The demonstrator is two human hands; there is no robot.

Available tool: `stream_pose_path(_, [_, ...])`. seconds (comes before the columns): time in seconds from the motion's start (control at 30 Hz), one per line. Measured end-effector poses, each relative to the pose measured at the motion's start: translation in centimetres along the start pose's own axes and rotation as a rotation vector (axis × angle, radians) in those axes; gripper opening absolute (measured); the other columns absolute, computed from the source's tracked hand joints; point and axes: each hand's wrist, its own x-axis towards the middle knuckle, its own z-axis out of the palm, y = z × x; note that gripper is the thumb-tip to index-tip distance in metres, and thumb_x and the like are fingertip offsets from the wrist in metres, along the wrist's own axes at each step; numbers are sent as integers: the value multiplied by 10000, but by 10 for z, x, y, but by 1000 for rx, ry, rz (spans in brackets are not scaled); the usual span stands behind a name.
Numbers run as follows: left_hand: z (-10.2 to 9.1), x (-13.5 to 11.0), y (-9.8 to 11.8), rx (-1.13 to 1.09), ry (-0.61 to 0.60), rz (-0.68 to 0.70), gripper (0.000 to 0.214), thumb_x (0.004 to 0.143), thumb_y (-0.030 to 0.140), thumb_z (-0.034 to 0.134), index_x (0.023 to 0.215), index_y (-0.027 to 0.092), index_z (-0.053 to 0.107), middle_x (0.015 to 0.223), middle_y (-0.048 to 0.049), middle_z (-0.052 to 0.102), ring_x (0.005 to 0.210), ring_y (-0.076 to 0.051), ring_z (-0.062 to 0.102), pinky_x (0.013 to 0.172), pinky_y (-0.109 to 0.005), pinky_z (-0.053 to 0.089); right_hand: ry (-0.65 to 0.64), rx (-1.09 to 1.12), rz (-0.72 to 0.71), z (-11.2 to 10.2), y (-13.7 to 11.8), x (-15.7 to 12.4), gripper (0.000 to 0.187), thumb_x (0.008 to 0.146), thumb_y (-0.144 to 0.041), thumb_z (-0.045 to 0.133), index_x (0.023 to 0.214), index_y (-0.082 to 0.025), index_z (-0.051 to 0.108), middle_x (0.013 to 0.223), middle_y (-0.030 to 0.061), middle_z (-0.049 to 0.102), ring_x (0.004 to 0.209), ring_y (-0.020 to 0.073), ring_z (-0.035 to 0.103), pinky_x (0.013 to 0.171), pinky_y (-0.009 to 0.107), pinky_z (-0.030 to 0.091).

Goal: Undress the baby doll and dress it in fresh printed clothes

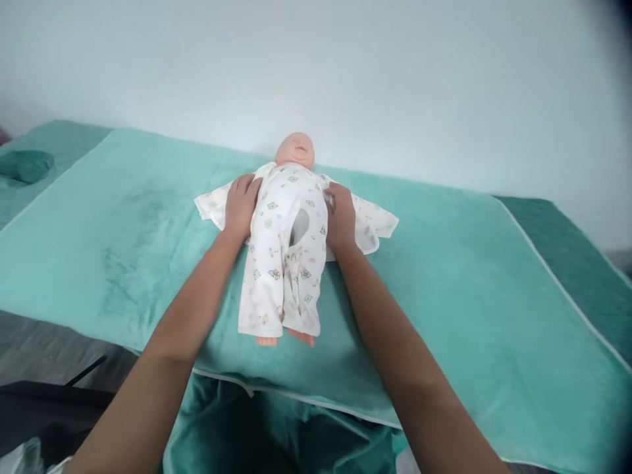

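A baby doll lies on its back, head toward the wall and feet toward me. It wears white printed split-crotch baby pants, pulled high over its torso, with a gap at the crotch. A matching white shirt spreads out under it, sleeves to both sides. My left hand rests along the doll's side, fingers stretched over the shirt and the pants' edge. On the other side my right hand has bent fingers closed at the edge of the pants; its fingertips are partly hidden.
A green plush cover with pale piping lies over the bed, which stands against a white wall. At the left end is a hole in the bed. A dark object stands at lower left, below the bed's front edge.
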Motion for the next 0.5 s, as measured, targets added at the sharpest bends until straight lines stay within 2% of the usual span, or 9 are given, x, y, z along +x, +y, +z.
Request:
stream_pose_path(0.13, [-10, -46, 11, 43, -19, -23, 226, 912, 199, 593, 1113, 237, 690, 1398, -129, 599, 1468, -320, 411, 1290, -497, 231, -44, -160, 38, -9, -12, -40, 330, 921, -309, 538, 1233, -240, 622, 1473, 166, 535, 1417, 313, 445, 1201, 544, 387])
stream_pose_path(0.2, [-14, -70, 17, 99, -74, -55, 224, 909, 210, 602, 1110, 224, 702, 1364, -153, 622, 1449, -332, 446, 1284, -502, 264, -109, -208, 25, -13, -19, -63, 380, 920, -313, 549, 1282, -227, 621, 1470, 182, 531, 1403, 335, 439, 1178, 557, 401])
stream_pose_path(0.3, [-21, -104, 30, 278, -204, -44, 344, 920, 257, 613, 1247, 189, 696, 1388, -172, 633, 1451, -333, 458, 1275, -494, 298, -208, -265, -57, -22, -32, -94, 395, 931, -301, 542, 1304, -213, 641, 1421, 181, 560, 1340, 348, 467, 1150, 558, 414])
stream_pose_path(0.4, [-27, -125, 44, 519, -331, 37, 447, 962, 293, 579, 1394, 191, 638, 1460, -146, 614, 1489, -310, 418, 1311, -484, 241, -270, -399, -132, -31, -44, -115, 377, 952, -270, 531, 1294, -190, 669, 1416, 189, 555, 1308, 360, 455, 1130, 545, 408])
stream_pose_path(0.5, [-30, -133, 49, 631, -380, 80, 475, 994, 336, 548, 1451, 219, 603, 1489, -118, 608, 1494, -291, 418, 1337, -475, 185, -300, -545, -205, -36, -53, -120, 325, 954, -264, 556, 1226, -178, 712, 1362, 195, 580, 1250, 368, 450, 1117, 543, 379])
